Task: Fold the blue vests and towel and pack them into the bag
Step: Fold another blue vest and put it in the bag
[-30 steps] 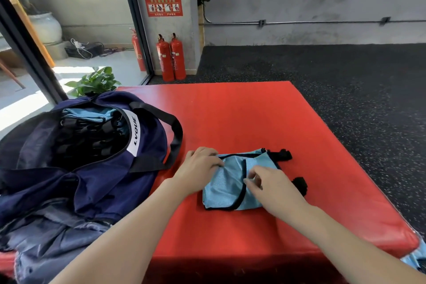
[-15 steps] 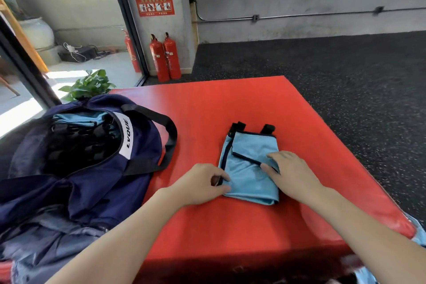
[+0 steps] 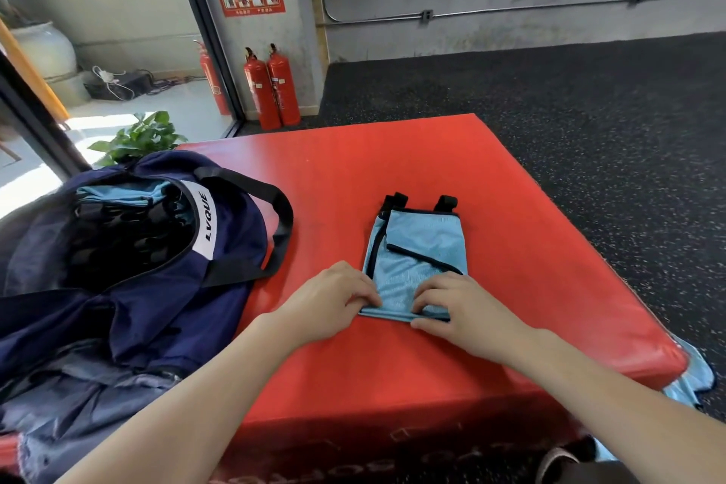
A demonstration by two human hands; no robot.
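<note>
A folded light-blue vest (image 3: 418, 248) with black trim lies on the red mat (image 3: 393, 169), its black straps pointing away from me. My left hand (image 3: 334, 301) pinches the vest's near left corner. My right hand (image 3: 459, 305) grips the near edge, fingers curled on top and thumb under the hem. An open navy duffel bag (image 3: 129, 248) sits to the left on the mat, with blue fabric (image 3: 114, 193) and dark items showing inside.
More light-blue cloth (image 3: 691, 377) hangs off the mat's right front corner. Grey fabric (image 3: 78, 416) lies in front of the bag. Fire extinguishers (image 3: 271, 86) and a plant (image 3: 137, 137) stand beyond the mat. Dark speckled floor surrounds it on the right.
The vest was turned so its straps point away from me. Both hands slid back from its sides to its near edge and took hold there.
</note>
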